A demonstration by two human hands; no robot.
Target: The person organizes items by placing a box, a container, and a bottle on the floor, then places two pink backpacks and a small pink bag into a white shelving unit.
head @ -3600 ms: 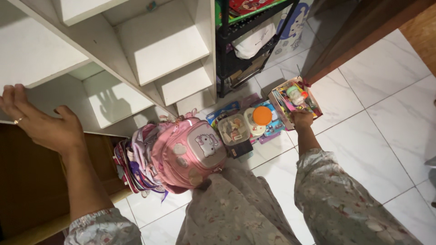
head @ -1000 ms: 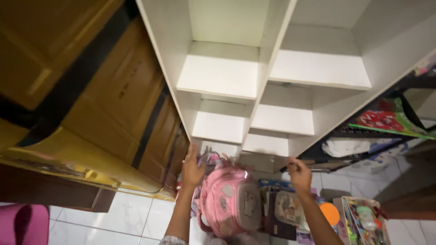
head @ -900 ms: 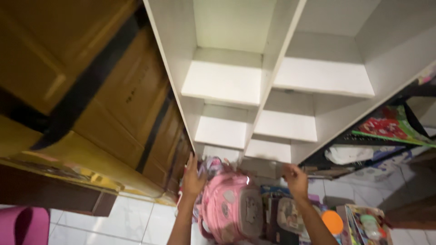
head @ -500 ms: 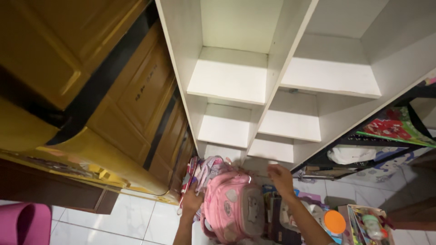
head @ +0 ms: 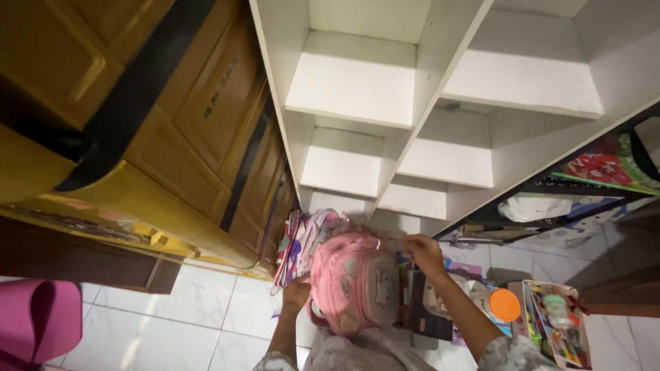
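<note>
Your left hand [head: 297, 294]: fingers curled against the left side of the pink backpack [head: 350, 278], low down near the floor. It touches the fabric; whether it has a real grip you cannot tell from this angle.

Your right hand [head: 425, 251]: held over the right top corner of the backpack, fingers bent and close together, above the dark box [head: 423, 309] just beside the bag. Whether it pinches anything cannot be told.

Pink backpack: stands on the white tiled floor [head: 172, 323] at the foot of the shelf unit [head: 412, 103], front pocket with a pale panel facing up to you. It lies between your two hands.

Second bag [head: 306, 237]: purple and pink, striped edge, tucked just behind and left of the pink backpack, touching it, against the bottom of the shelf unit.

Shelf unit: white, two columns of open compartments, the ones in view bare. Its base meets the floor right behind the bags.

Wooden cabinet [head: 172, 124]: yellow-brown with dark bands, along the left side of the shelf unit.

Dark box: on the floor right of the backpack, touching it.

Orange lid [head: 505, 305]: round, on a container right of the dark box, beside your right forearm.

Open carton [head: 558, 330]: near the lower right corner of the floor, packed with small colourful items and a pale bottle.

Black rack [head: 584, 192]: right of the shelf unit, holding a white bundle and bright printed sheets.

Pink mat [head: 34, 323]: on the floor at the far left edge.
</note>
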